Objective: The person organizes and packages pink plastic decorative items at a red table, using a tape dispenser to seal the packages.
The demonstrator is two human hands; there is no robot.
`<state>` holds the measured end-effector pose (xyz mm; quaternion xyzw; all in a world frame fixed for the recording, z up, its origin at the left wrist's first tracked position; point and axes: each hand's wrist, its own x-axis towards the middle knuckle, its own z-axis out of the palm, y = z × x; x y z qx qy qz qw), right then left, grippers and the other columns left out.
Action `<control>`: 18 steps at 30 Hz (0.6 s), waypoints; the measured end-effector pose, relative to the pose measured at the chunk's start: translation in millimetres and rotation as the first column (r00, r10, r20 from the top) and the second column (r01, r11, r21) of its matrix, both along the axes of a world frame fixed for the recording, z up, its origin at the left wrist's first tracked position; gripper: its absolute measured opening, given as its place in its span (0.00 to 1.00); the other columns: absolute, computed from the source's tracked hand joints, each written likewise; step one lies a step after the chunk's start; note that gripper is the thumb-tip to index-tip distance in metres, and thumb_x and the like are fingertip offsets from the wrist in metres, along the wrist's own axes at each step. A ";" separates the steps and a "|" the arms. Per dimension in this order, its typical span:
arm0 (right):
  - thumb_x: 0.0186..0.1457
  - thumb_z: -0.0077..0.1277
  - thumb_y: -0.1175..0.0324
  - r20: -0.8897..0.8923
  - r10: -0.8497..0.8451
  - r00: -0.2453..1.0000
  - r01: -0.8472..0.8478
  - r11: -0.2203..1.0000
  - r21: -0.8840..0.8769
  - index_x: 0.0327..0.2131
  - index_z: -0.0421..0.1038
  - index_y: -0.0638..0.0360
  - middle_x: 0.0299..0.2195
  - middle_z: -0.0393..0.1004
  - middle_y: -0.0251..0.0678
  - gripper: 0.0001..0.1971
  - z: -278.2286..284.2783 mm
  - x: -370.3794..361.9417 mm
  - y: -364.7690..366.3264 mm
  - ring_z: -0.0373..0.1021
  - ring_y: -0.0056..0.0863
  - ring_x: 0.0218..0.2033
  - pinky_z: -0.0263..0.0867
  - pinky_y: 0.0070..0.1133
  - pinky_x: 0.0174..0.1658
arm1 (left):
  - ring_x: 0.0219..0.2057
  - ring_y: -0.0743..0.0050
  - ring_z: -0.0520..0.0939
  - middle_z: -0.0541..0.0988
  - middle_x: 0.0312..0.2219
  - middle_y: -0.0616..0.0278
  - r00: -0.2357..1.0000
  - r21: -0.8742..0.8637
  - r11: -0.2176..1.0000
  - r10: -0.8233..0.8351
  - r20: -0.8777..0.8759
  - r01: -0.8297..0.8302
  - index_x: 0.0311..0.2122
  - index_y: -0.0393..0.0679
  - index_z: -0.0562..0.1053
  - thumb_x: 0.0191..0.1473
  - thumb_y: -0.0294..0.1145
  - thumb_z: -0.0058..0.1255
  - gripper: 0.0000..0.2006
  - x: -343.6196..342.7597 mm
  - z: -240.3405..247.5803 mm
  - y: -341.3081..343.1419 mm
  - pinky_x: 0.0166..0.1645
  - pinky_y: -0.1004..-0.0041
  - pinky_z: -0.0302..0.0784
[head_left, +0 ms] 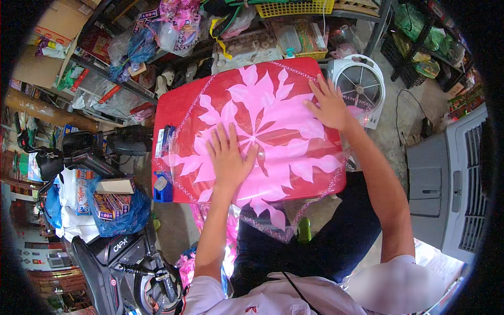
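Observation:
A clear plastic sheet printed with a large pink leaf pattern [257,110] lies over a red table [178,107]. Its front corner hangs past the near edge above my lap. My left hand [229,157] rests flat on the pink print, left of the middle, fingers spread. Toward the far right corner, my right hand [329,105] also lies open on the sheet with fingers apart. Neither hand grips anything. At the table's left edge sit a blue box-like item [162,187] with a round pale top and a small blue-and-white packet [165,139].
A round white fan [360,84] stands beyond the right corner. To the left is a black scooter [118,262], with a blue bag of boxes [118,207] beside it. A grey slatted appliance [436,178] is at right. Crowded shelves [115,68] line the back left.

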<state>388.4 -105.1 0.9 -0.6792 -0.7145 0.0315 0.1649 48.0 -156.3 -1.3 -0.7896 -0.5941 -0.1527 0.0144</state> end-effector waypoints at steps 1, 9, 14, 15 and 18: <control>0.62 0.45 0.41 0.003 -0.003 1.000 0.003 1.000 0.000 0.69 0.54 0.56 0.71 0.46 0.54 0.39 3.0 6.5 -1.3 0.43 0.56 0.72 0.40 0.51 0.70 | 0.71 0.33 0.48 0.49 0.70 0.37 1.000 0.000 1.000 -0.003 0.003 0.003 0.71 0.40 0.52 0.60 0.62 0.46 0.45 0.1 0.1 0.4 0.71 0.39 0.37; 0.61 0.49 0.43 0.120 0.179 0.976 -0.198 0.965 0.172 0.69 0.53 0.56 0.71 0.46 0.54 0.41 36.6 -23.6 -28.0 0.42 0.56 0.72 0.38 0.47 0.72 | 0.71 0.31 0.48 0.48 0.70 0.36 1.000 -0.012 1.000 -0.005 0.000 0.005 0.71 0.40 0.51 0.59 0.62 0.46 0.45 -2.0 3.3 -0.2 0.71 0.38 0.37; 0.58 0.51 0.41 0.030 0.440 0.898 -0.441 0.897 0.028 0.69 0.53 0.56 0.71 0.47 0.54 0.43 33.5 -44.8 -49.2 0.41 0.54 0.72 0.37 0.45 0.73 | 0.71 0.31 0.48 0.48 0.70 0.35 1.000 -0.016 1.000 -0.006 -0.012 0.006 0.71 0.40 0.51 0.59 0.63 0.48 0.46 -0.5 -1.0 0.5 0.71 0.38 0.37; 0.56 0.53 0.39 0.017 0.427 0.904 -0.424 0.903 -0.074 0.69 0.53 0.57 0.71 0.46 0.54 0.45 35.9 -38.7 -46.8 0.41 0.53 0.73 0.37 0.45 0.73 | 0.71 0.31 0.48 0.48 0.70 0.35 1.000 -0.012 1.000 -0.003 -0.010 0.003 0.71 0.41 0.51 0.58 0.64 0.48 0.47 -0.7 -1.6 0.2 0.71 0.38 0.37; 0.52 0.55 0.37 0.006 0.368 0.930 -0.360 0.913 -0.191 0.69 0.53 0.57 0.71 0.44 0.56 0.49 40.2 -14.5 -39.6 0.39 0.52 0.73 0.36 0.44 0.73 | 0.71 0.31 0.48 0.48 0.70 0.35 1.000 -0.013 1.000 -0.007 -0.001 0.007 0.72 0.41 0.51 0.58 0.64 0.48 0.47 -0.6 1.3 -0.3 0.71 0.38 0.37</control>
